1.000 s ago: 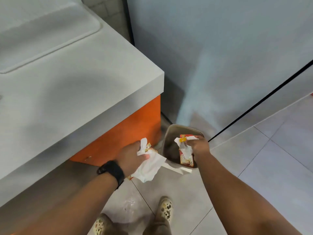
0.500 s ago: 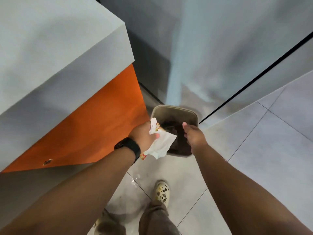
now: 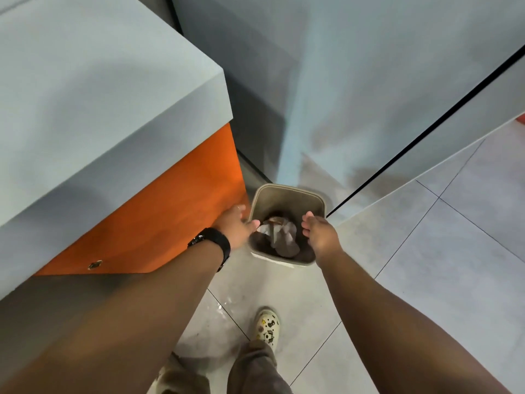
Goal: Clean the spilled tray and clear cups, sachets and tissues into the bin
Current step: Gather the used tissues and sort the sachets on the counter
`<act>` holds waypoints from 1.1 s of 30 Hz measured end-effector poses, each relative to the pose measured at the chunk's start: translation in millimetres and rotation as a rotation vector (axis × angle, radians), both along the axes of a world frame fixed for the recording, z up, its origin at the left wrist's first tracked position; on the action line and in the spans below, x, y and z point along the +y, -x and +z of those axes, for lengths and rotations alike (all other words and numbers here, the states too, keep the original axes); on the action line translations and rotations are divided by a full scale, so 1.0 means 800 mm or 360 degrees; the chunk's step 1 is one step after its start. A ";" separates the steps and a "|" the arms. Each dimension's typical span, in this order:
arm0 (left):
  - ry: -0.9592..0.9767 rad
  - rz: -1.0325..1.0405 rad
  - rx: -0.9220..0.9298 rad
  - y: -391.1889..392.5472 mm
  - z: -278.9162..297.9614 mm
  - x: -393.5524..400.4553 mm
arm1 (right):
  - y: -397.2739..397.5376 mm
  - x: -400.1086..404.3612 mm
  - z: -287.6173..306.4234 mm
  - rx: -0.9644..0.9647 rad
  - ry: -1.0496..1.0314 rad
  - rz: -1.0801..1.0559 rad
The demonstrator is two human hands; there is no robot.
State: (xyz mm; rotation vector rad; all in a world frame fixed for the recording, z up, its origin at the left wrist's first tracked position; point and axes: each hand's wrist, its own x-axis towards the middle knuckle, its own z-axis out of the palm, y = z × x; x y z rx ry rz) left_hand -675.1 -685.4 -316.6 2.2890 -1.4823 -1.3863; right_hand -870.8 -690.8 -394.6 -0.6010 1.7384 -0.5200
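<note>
Over one bin (image 3: 287, 194), two empty hands (image 3: 237, 224) (image 3: 321, 234); crumpled tissues (image 3: 279, 237) inside.

Bin (image 3: 287, 191) centre frame: smooth matt beige plastic. Tissues (image 3: 279, 233) inside: crumpled white paper. Counter (image 3: 93, 89) upper left: matt pale grey top, glossy orange panel (image 3: 159, 223) below. Floor (image 3: 443, 268) lower right: smooth grey tiles, slight sheen. Watch (image 3: 214, 241) strap: matt black. Shoe (image 3: 267, 327) bottom centre: smooth cream plastic.
</note>
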 end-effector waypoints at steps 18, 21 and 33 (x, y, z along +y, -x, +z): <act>0.0075 -0.0085 -0.0203 -0.151 0.181 0.104 | -0.158 0.033 0.216 -0.0045 0.0501 0.1012; 0.0103 -0.0017 -0.0160 -0.190 0.217 0.140 | -0.211 0.055 0.258 -0.0022 0.0687 0.1125; 0.0337 0.0312 -0.0030 -0.349 0.300 0.306 | -0.411 0.173 0.339 -0.0088 0.1141 0.1379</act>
